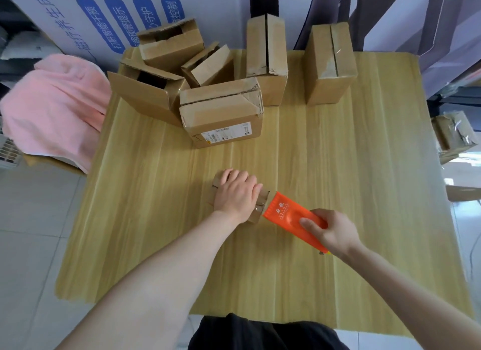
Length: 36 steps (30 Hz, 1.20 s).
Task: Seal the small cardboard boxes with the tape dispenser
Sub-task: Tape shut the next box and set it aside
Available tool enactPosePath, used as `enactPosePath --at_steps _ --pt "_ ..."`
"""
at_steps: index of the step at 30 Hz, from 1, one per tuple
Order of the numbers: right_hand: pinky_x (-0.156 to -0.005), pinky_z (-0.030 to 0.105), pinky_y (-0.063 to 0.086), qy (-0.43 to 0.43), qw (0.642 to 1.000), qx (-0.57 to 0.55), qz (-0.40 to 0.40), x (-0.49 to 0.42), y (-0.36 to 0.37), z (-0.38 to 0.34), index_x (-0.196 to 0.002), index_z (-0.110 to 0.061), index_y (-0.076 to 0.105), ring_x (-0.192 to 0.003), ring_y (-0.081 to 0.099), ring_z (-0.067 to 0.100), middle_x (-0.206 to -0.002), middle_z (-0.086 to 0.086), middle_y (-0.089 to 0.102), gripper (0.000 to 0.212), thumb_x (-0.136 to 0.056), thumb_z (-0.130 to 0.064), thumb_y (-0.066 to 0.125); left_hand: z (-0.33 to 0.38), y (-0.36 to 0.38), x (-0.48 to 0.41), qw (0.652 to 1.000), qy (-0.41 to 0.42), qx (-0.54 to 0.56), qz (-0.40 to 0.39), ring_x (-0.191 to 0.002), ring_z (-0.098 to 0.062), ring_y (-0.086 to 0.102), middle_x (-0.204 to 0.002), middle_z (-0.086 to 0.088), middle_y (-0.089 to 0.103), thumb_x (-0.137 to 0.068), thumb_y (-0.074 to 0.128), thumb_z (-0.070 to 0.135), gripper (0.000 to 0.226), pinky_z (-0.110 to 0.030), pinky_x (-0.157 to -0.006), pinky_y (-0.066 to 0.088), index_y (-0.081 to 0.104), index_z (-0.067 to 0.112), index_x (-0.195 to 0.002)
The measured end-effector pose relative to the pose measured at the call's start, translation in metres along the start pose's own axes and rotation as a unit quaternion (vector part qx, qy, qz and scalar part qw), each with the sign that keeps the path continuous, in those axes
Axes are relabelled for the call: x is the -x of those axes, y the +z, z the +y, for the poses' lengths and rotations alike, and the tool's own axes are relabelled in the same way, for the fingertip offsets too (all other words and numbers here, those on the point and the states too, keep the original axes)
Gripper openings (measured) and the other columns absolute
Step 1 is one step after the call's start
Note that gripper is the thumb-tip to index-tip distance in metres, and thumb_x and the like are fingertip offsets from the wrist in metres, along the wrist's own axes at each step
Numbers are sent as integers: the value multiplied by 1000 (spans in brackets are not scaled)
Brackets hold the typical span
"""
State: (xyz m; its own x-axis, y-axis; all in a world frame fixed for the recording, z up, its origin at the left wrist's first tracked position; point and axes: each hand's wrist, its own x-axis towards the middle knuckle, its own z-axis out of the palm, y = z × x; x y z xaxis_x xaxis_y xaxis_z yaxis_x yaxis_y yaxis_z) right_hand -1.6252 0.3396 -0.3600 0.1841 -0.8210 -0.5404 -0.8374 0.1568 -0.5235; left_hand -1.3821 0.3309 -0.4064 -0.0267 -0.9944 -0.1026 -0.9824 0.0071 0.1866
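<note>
Orange dispenser (289, 216) noses against the box (255, 215) on the bench (338, 141), right hand (330, 232) gripping its handle, left hand (236, 193) clamped over the box, fingers curled round its far edge. Danger: that hand sits in the tape's path, and a hard pull could skid the light box.

Bright, even daylight, soft shadows, strong wide-angle bending and blur toward edges.
</note>
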Motion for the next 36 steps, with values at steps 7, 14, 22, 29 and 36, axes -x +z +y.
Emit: enactPosePath --at_steps 7,14,22,29,36 --pt "-55 25 45 -20 999 34 -1 9 -9 18 -92 -32 71 -59 60 10 -61 -13 62 40 -75 -62 52 -1 0 1 1000 8 7 9 -99 -24 49 -94 1 58 -98 16 42 49 -38 -108 25 59 19 -91" --pt "-49 24 33 1 973 229 14 -13 -5 -17 -77 -24 65 -62 58 19 -61 -10 57 39 -84 -60 51 0 3 2 999 10 4 35 -95 -24 50 -90 0 59 -98 18 42 48 -39 -106 28 59 18 -87" --pt "-47 23 27 116 966 232 13 -41 -4 -74 -64 -18 53 -52 50 15 -60 -3 56 25 -75 -40 57 3 6 2 999 3 8 52 -91 -25 52 -89 -1 61 -99 20 40 47 -42 -104 33 59 18 -85" --pt "-58 28 39 199 966 150 -67 -63 -18 -88 -76 -21 51 -70 57 19 -78 -2 58 27 -74 -46 61 4 0 4 999 6 11 33 -93 -23 52 -91 0 60 -98 15 41 50 -41 -105 31 57 19 -86" --pt "-52 26 29 258 959 111 -20 -47 10 -80 -76 -18 52 -56 46 17 -67 -1 51 44 -55 -56 55 -6 -1 4 997 10 58 -47 -112 -19 42 -106 7 52 -84 32 59 44 -37 -113 12 55 28 -104"
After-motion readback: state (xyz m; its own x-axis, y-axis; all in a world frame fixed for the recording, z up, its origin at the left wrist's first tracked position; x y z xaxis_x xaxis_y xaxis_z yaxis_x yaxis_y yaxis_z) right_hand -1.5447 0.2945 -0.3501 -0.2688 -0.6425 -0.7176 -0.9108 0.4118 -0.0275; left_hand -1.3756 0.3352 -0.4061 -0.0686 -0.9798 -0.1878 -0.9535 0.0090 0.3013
